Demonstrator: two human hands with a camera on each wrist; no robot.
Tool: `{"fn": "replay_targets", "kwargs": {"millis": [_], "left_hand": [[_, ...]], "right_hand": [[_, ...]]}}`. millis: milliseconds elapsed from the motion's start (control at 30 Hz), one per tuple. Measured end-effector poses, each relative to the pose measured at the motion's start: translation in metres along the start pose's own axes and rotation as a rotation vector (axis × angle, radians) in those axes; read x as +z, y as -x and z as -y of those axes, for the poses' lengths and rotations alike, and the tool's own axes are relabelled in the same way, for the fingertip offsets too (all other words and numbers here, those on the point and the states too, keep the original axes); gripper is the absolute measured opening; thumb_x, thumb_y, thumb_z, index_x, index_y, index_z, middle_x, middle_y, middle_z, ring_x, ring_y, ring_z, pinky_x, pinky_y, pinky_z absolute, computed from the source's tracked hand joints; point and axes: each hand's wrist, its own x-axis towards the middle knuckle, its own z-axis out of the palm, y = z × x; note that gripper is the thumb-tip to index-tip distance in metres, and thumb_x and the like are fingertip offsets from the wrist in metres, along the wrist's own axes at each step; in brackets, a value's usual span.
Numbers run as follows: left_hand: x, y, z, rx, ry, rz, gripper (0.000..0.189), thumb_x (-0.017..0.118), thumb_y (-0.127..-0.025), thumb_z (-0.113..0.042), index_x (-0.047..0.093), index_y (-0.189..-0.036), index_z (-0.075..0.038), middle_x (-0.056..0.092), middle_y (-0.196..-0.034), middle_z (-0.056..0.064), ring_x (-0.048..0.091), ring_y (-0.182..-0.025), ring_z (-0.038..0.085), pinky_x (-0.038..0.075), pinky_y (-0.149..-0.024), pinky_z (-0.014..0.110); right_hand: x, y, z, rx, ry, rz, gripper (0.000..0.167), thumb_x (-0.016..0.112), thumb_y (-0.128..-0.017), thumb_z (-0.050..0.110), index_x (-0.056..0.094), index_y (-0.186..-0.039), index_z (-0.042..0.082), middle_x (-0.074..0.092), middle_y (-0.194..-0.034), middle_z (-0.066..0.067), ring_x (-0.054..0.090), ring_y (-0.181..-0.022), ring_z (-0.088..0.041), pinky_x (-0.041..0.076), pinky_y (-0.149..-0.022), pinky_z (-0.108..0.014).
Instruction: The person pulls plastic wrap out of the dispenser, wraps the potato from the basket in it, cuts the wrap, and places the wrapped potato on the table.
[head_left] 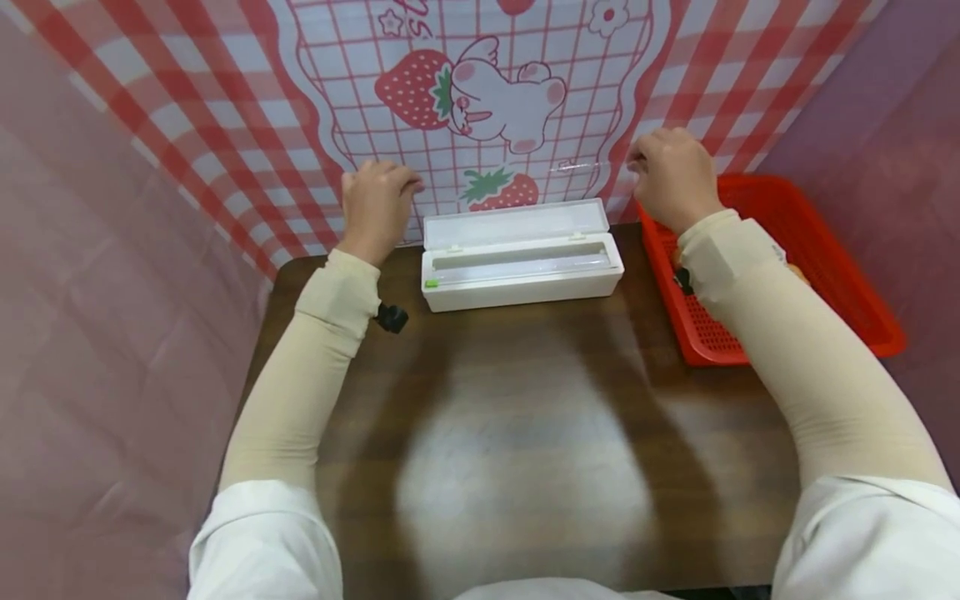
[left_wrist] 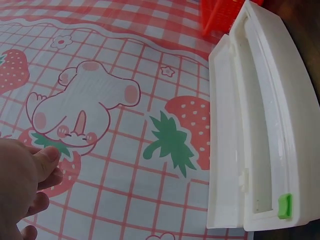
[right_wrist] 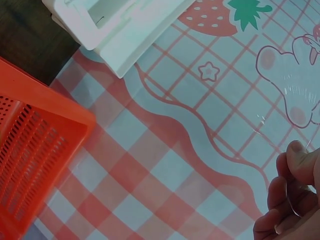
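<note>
A barely visible sheet of clear cling film [head_left: 579,166] spans the space between the two hands, given away by glints. The right hand [head_left: 670,177] pinches its edge between thumb and curled fingers; glints of the film [right_wrist: 261,120] show close to those fingertips in the right wrist view. On the other side, the left hand [head_left: 377,206] pinches with thumb against forefinger, though the film there is too transparent to make out. Between and below the hands sits a white cling film dispenser box [head_left: 525,292], its lid [head_left: 517,223] swung back and a pale roll [head_left: 525,268] inside.
A red plastic basket [head_left: 855,275] stands at the right, under the right forearm, with partly hidden contents. A green slider [head_left: 431,284] marks the box's left end. Behind the brown table [head_left: 525,400] is a red-and-white checked cloth [head_left: 187,100] with strawberries.
</note>
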Motion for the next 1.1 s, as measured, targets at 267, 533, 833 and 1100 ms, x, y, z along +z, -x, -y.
{"fn": "replay_targets", "kwargs": {"millis": [267,533,833,1100], "left_hand": [[-0.014,-0.010,0.002,-0.010,-0.006,-0.006,0.025,0.063,-0.100,-0.029,0.078,-0.105,-0.010,0.074,-0.106,0.007,0.060,-0.099,0.027,0.039,-0.083,0.045],[-0.024,-0.021,0.004,-0.007,-0.020,-0.012,0.027,0.062,-0.100,-0.031,0.078,-0.106,-0.010,0.074,-0.107,0.007,0.061,-0.102,0.028,0.041,-0.087,0.047],[-0.018,-0.013,0.002,0.005,-0.032,0.006,0.024,0.063,-0.100,-0.030,0.078,-0.106,-0.012,0.074,-0.108,0.005,0.061,-0.103,0.027,0.041,-0.086,0.048],[-0.009,-0.006,0.000,0.005,-0.032,0.009,0.021,0.066,-0.098,-0.029,0.078,-0.105,-0.014,0.074,-0.107,0.004,0.062,-0.102,0.026,0.042,-0.086,0.047]], "right_hand": [[-0.008,-0.010,0.007,-0.030,-0.002,-0.039,0.024,0.058,-0.099,0.010,0.067,-0.118,-0.003,0.064,-0.115,-0.024,0.052,-0.105,-0.041,0.047,-0.095,-0.057],[-0.014,-0.018,0.010,-0.034,-0.010,-0.058,0.025,0.056,-0.100,0.011,0.067,-0.118,-0.003,0.064,-0.115,-0.024,0.051,-0.107,-0.041,0.046,-0.098,-0.057],[-0.008,-0.007,0.005,-0.037,-0.048,-0.055,0.023,0.060,-0.097,0.007,0.067,-0.115,-0.005,0.063,-0.113,-0.026,0.051,-0.105,-0.043,0.047,-0.096,-0.060],[0.002,0.001,-0.001,-0.075,-0.036,-0.095,0.020,0.059,-0.098,0.008,0.067,-0.111,-0.004,0.064,-0.109,-0.026,0.053,-0.101,-0.043,0.048,-0.092,-0.061]]}}
